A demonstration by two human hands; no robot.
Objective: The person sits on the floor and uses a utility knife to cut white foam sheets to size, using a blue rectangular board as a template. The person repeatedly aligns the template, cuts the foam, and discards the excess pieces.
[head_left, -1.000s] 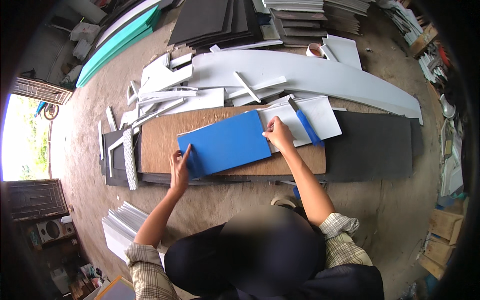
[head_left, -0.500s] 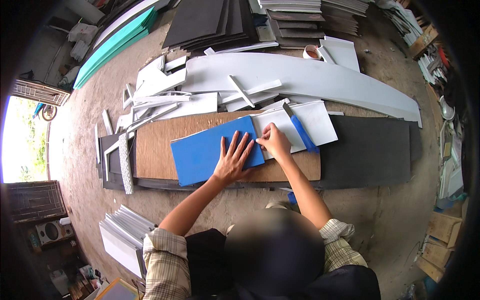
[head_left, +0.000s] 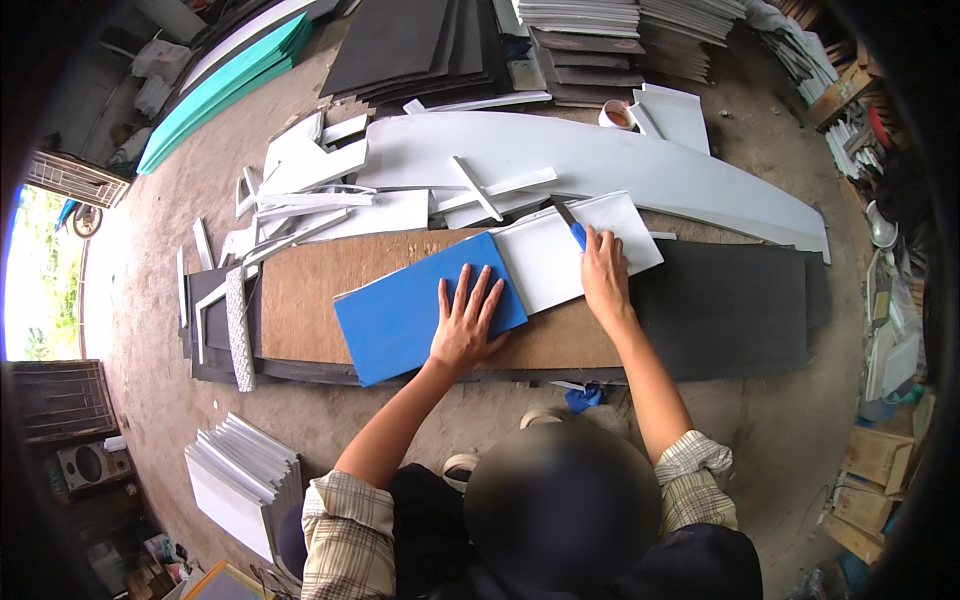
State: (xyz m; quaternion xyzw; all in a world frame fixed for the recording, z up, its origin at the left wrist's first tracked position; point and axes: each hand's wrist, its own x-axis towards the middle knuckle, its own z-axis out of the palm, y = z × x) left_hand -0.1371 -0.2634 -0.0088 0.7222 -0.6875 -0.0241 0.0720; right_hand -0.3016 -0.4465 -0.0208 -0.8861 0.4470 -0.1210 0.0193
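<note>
My left hand (head_left: 464,325) lies flat with spread fingers on a blue rectangular board (head_left: 390,315), pressing on it. The blue board overlaps a white foam sheet (head_left: 540,268), which shows to its right. In my right hand (head_left: 606,275) is a knife with a blue handle (head_left: 578,235); its dark blade (head_left: 562,211) points up and away to the left, over the white sheet. Beneath these lies a brown wooden board (head_left: 310,310), slanting under both pieces. Part of the knife's handle is hidden by my fingers.
Black sheets (head_left: 730,310) lie under the wooden board. White foam offcuts (head_left: 310,165) are heaped beyond it, next to a long curved white sheet (head_left: 590,160). A tape roll (head_left: 616,115) sits at the far right. Stacked white sheets (head_left: 235,480) stand at near left.
My right hand has left the blue board's right edge, moved right and taken hold of the knife. My left hand stays flat on the blue board.
</note>
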